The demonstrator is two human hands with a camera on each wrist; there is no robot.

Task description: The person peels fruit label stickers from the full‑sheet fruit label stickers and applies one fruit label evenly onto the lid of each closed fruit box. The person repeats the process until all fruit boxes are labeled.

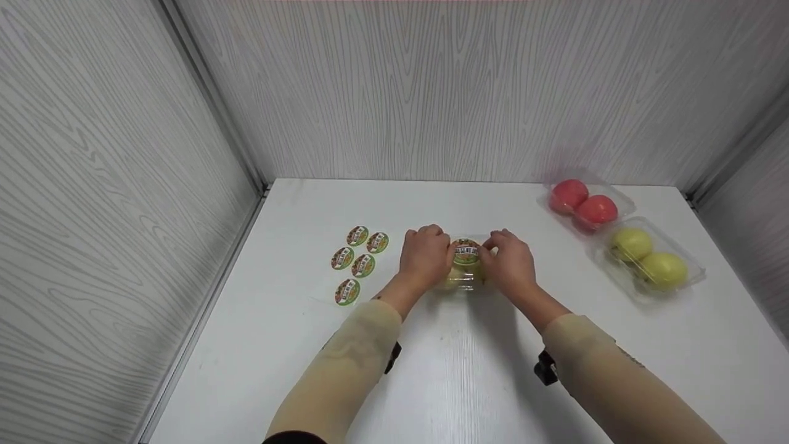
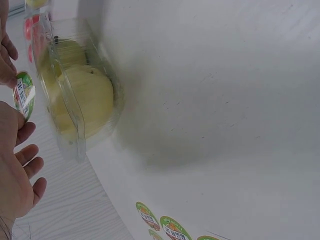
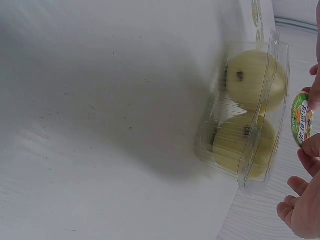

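Observation:
Between both hands is a round fruit sticker (image 1: 465,251), green-rimmed with white lettering. My left hand (image 1: 426,258) pinches its left edge and my right hand (image 1: 510,262) pinches its right edge. Just under the sticker stands a closed clear plastic box (image 1: 466,283) on the table. Two yellow-green fruits (image 3: 245,145) sit side by side inside it. Both wrist views show the sticker a little above the box's lid (image 2: 62,95), held by thumbs and fingertips, with the other fingers loosely bent.
Several matching stickers (image 1: 363,265) lie on the white table (image 1: 277,345) at the left. To the right stand a clear box with two red fruits (image 1: 596,211) and another with two yellow-green fruits (image 1: 662,270). Pale wood-grain panels (image 1: 394,92) rise at the back and sides.

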